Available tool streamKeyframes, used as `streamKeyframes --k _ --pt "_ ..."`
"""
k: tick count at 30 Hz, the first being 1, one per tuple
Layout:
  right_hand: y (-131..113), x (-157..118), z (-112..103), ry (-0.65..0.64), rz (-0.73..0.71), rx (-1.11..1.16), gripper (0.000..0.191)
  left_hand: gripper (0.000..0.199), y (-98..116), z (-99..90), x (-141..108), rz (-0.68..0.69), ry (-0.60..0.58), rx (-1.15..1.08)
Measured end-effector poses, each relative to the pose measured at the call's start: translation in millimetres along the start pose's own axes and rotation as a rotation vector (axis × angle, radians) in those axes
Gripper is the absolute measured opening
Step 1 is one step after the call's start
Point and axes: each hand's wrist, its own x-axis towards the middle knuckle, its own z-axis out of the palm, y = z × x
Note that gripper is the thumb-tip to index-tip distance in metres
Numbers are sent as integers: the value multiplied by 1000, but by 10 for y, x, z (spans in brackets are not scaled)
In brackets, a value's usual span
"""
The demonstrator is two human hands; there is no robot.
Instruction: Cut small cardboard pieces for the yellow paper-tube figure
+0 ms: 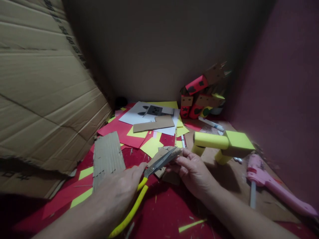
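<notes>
My left hand (pixel 122 186) is wrapped round the yellow-handled scissors (pixel 160 162). One handle disappears under the fingers, and the other sticks out below the hand. The metal blades look nearly closed and point up and right, lying across a small piece of brown cardboard (pixel 159 154). The fingers of my right hand (pixel 190 171) pinch that cardboard at its right end, close to the blade tips. Whether the blades bite into the cardboard or only lie over it, I cannot tell. Just beyond my left hand lies a flat corrugated cardboard strip (pixel 108 156).
A big cardboard sheet (pixel 45 93) leans on the left. Behind are red and yellow papers, a white sheet (pixel 134 113) and an L-shaped cardboard piece (pixel 154 125). To the right are a yellow paper figure (pixel 211 139), a pink glue gun (pixel 274 186), markers (pixel 211 124) and red-and-brown figures (pixel 196 84).
</notes>
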Motion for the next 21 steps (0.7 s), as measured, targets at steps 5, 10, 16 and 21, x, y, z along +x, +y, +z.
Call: streamKeyframes --k 5,10,16,21 --pt "-4 -6 17 -16 1 -4 13 33 -41 70 -18 74 -13 85" --pt "-6 -3 15 -13 -1 -14 13 33 -55 67 -29 67 -11 117" --pt "-4 2 6 -19 3 -15 14 33 -38 27 -29 43 -74 112" --pt "-11 -6 10 -33 1 -28 14 39 -36 -16 -22 33 -131 17"
